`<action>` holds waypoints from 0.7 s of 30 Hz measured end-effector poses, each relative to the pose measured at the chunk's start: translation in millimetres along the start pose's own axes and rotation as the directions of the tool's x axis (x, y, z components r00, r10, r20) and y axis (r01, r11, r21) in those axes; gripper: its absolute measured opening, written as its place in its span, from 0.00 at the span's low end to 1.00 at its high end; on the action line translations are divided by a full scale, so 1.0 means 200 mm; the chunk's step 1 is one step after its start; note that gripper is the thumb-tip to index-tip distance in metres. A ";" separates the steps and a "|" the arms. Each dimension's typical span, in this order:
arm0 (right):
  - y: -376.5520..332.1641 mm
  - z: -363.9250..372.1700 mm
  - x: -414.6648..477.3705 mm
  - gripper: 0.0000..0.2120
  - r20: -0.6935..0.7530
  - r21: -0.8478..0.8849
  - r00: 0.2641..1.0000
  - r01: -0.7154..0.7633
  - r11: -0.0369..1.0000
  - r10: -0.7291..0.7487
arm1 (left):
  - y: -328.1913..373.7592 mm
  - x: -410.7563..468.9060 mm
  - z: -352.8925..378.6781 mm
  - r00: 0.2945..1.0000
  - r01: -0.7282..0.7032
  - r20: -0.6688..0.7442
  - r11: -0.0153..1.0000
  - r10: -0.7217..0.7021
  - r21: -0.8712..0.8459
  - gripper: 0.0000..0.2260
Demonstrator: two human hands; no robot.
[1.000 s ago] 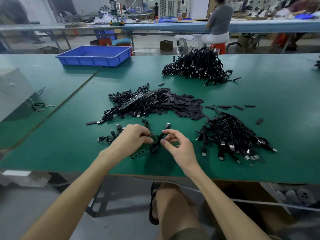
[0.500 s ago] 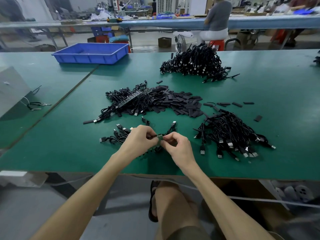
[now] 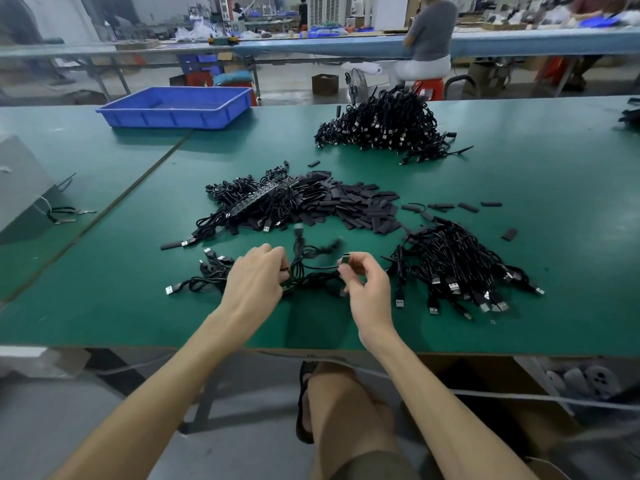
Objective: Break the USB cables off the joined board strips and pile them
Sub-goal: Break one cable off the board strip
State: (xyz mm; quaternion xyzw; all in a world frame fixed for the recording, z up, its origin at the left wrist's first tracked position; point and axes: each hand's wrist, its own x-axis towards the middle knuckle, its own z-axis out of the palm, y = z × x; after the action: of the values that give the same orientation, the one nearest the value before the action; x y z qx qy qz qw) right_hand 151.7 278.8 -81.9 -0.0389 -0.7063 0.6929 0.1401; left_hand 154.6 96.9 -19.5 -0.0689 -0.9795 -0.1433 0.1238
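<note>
Green bench matting [image 3: 519, 188] fills the head view. The left hand [image 3: 254, 277] curls around the strip of cables [image 3: 304, 277], while the right hand [image 3: 367, 289] pinches one small board end [image 3: 345, 260], its cable running roughly left to right between them. The finished pile [image 3: 457, 268] lies just to the right, nearest the right hand. Half a second ago both hands met at the strip; now they are apart, so the piece looks snapped free.

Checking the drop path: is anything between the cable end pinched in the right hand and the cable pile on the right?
Nothing visible. The right hand pinches the cable end just left of the cable pile. Only bare green table lies between them.
</note>
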 end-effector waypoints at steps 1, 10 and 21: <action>0.00 0.00 0.00 0.04 -0.031 0.035 0.999 -0.014 0.999 0.015 | -0.03 -0.01 -0.01 1.000 -0.007 -0.008 1.000 0.007 0.018 0.10; -0.02 0.01 0.00 0.06 -0.036 0.072 0.999 -0.031 0.997 0.034 | -0.18 -0.03 -0.02 0.999 -0.031 0.027 0.995 0.029 0.094 0.16; -0.02 0.01 -0.01 0.01 0.060 0.012 0.998 0.035 0.999 -0.035 | 0.00 0.09 -0.01 0.976 -0.033 0.219 0.992 0.005 0.123 0.13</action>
State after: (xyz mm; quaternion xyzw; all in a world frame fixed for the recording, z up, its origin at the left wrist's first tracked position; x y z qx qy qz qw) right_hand 154.3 276.3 -77.6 -0.0048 -0.7071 0.6949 0.1310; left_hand 137.9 98.7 -12.0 -0.0857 -0.9935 -0.0717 0.0207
